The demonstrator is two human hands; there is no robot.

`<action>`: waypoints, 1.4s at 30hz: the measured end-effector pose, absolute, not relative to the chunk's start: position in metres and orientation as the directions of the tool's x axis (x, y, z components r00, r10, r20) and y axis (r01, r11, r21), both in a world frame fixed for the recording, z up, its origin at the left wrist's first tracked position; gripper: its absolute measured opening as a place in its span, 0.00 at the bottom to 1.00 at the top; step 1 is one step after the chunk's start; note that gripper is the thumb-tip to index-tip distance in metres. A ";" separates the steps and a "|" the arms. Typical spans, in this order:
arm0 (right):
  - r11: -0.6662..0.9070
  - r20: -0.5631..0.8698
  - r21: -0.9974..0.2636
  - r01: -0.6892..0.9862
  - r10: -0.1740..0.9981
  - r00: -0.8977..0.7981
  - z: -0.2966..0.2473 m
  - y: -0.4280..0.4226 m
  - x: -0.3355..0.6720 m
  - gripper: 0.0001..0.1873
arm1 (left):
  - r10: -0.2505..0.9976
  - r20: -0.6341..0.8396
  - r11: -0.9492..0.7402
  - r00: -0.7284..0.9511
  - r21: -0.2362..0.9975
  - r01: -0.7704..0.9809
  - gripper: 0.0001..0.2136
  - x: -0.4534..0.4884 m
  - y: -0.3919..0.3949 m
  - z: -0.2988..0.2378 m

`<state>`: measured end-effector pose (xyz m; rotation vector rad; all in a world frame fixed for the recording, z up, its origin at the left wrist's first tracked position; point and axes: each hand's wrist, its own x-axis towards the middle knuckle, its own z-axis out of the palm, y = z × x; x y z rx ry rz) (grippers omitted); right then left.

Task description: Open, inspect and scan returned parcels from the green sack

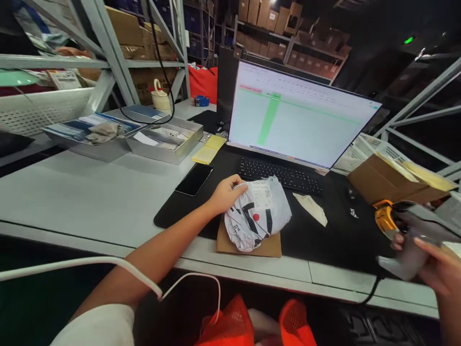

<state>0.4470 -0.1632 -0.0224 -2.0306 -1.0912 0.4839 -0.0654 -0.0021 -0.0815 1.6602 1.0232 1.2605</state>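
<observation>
My left hand (227,194) grips the upper left edge of a crumpled white plastic mailing bag (279,211), its thumb on top. The bag has black markings, a red dot and a printed label (263,196). Under it a flat piece of brown cardboard (271,247) sticks out at the table's front edge. Over at the far right, my right hand (437,264) is wrapped round the handle of a grey barcode scanner (414,250), which is slightly blurred. A black cable hangs from the scanner's handle. Just behind it is a yellow tape dispenser (384,218), partly hidden.
A monitor (298,120) stands behind a black keyboard (281,175) on a dark desk mat. On the mat lie a phone (194,179), yellow paper (209,150), a pale scrap (311,209) and a mouse (350,194). Metal trays (176,153) are left, a cardboard box (378,180) right. A white cable (90,262) crosses my left arm.
</observation>
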 end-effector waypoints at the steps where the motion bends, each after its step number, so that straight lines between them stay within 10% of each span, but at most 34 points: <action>1: -0.320 -0.075 -0.853 0.413 0.857 0.510 -0.018 -0.162 0.432 0.32 | 0.926 0.330 -0.354 0.184 0.928 0.113 0.15 -0.065 -0.005 -0.080; 5: -0.323 -0.254 -0.866 0.382 0.942 0.220 -0.004 -0.158 0.354 0.20 | 0.907 0.347 -0.372 0.238 0.926 0.067 0.17 -0.064 -0.015 -0.073; 17: -0.014 -0.070 -0.719 0.694 0.996 -0.053 0.053 -0.134 0.248 0.19 | 0.800 0.536 -0.575 0.269 0.813 0.090 0.16 -0.069 -0.041 -0.061; 29: -0.235 -0.155 -0.717 0.656 0.972 0.178 0.014 -0.140 0.353 0.26 | 0.905 0.355 -0.411 0.235 0.873 0.261 0.16 -0.068 -0.026 -0.067; 39: -0.578 -0.375 -0.813 0.068 0.610 0.698 -0.076 -0.110 0.538 0.22 | 0.982 -0.040 -0.136 0.186 0.539 0.831 0.17 -0.089 0.000 -0.067; 42: -0.649 -0.260 -0.729 0.217 0.556 0.790 -0.110 -0.117 0.589 0.18 | 0.982 -0.071 -0.124 0.176 0.462 0.878 0.24 -0.085 -0.001 -0.070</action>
